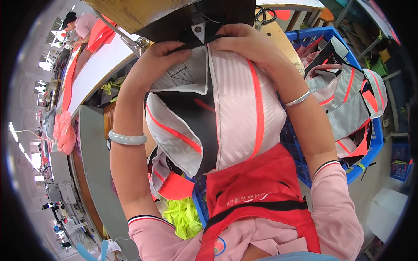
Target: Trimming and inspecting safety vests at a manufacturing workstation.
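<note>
Centrally: pale striped bag [235, 108] with orange zips, raised chest-high under machine head [198, 26]; left hand [159, 58] and right hand [244, 41] both clamped on its top edge. Rightward: blue crate [374, 143] of similar bags.

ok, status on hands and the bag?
Left hand and right hand both grip the pink backpack's top at the black strap. Nothing blocking.

Scissors [263, 14] cut off at top edge
</note>
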Demonstrator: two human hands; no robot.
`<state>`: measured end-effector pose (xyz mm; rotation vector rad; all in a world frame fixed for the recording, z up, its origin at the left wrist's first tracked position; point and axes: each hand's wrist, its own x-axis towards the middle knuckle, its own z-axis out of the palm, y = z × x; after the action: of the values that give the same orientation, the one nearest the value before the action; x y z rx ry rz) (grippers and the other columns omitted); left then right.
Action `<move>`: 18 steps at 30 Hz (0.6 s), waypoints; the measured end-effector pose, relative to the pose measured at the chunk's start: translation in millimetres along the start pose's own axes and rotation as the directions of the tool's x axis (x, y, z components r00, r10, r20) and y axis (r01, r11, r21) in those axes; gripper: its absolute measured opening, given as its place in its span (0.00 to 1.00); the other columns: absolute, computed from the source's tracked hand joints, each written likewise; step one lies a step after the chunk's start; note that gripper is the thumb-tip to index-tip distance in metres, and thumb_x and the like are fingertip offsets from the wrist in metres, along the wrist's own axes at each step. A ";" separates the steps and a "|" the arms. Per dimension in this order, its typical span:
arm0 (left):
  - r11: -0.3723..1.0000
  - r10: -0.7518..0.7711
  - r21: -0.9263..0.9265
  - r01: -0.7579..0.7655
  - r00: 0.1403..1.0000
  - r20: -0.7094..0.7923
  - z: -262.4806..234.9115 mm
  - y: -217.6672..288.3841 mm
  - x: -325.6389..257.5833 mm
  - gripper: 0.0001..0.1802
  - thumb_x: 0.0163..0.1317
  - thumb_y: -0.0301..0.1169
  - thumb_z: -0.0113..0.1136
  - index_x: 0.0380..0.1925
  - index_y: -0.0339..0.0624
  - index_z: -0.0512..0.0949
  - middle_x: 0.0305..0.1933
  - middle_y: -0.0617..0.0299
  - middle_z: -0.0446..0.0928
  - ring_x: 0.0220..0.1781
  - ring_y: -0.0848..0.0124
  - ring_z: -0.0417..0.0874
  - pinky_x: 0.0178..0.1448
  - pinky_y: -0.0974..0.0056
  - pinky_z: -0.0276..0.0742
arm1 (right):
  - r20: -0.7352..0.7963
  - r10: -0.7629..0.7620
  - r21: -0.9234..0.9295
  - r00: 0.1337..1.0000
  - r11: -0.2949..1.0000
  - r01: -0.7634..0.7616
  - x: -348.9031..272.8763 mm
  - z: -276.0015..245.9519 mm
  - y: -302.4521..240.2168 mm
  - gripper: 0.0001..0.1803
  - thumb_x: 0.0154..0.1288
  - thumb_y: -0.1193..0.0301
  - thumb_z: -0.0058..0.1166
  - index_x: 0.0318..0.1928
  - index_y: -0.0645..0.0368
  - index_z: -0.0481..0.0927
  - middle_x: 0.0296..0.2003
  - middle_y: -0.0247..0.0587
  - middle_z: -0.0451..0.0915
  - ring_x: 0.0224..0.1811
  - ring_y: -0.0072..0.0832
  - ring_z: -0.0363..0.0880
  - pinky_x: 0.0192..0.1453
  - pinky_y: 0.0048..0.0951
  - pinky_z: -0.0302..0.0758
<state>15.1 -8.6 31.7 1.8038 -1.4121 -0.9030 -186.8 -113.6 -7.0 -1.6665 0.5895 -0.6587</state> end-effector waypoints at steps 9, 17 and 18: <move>0.990 -0.069 -0.126 0.058 0.994 -0.082 -10.0 -18.4 -7.1 0.24 0.57 0.36 0.64 0.50 0.30 0.76 0.42 0.62 0.80 0.43 0.76 0.77 0.50 0.71 0.72 | -0.064 -0.023 0.156 0.998 0.987 0.033 -15.7 -13.5 -0.3 0.17 0.55 0.63 0.63 0.39 0.63 0.81 0.31 0.32 0.80 0.34 0.18 0.76 0.40 0.20 0.71; 0.999 0.006 0.033 -0.018 0.942 0.335 51.3 -0.9 -40.9 0.08 0.64 0.32 0.57 0.37 0.38 0.74 0.28 0.75 0.70 0.32 0.86 0.68 0.34 0.76 0.66 | 0.396 -0.534 -0.562 0.747 0.502 0.657 -120.0 30.9 -4.9 0.13 0.53 0.65 0.59 0.39 0.56 0.82 0.36 0.41 0.81 0.38 0.32 0.80 0.37 0.28 0.74; 0.998 -0.032 0.054 0.012 0.920 0.390 64.5 5.0 -39.0 0.07 0.63 0.31 0.57 0.36 0.39 0.74 0.26 0.75 0.69 0.30 0.87 0.67 0.32 0.76 0.65 | 0.483 -0.468 -0.630 0.740 0.400 0.665 -131.9 40.9 -6.7 0.14 0.53 0.67 0.58 0.40 0.59 0.81 0.39 0.43 0.80 0.39 0.32 0.80 0.39 0.28 0.74</move>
<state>-48.4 23.0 5.6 1.7420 -1.6718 -1.3058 -251.9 7.6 -20.7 -2.8242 0.0543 -0.7173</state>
